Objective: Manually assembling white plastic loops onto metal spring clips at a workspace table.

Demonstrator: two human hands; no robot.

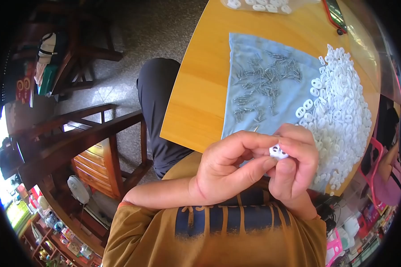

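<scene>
A small white plastic cord lock (278, 152) with two holes is held up in front of my chest, between the fingertips of both hands. My left hand (229, 167) pinches it from the left with thumb and fingers. From the right, my right hand (298, 160) grips it, thumb and index finger pressed against it. Just beyond the hands lies a light blue cloth (240, 53), with many small metal springs (265, 80) scattered on it. A large heap of white two-holed plastic pieces (341, 98) covers the cloth's right side and the table beside it.
Everything lies on a yellow wooden table (191, 80). At its far edge is a clear container (294, 10) with larger white pieces. A dark, red-edged object (335, 17) lies at the far right. Wooden chairs (93, 164) stand to the left; another person (392, 178) sits at right.
</scene>
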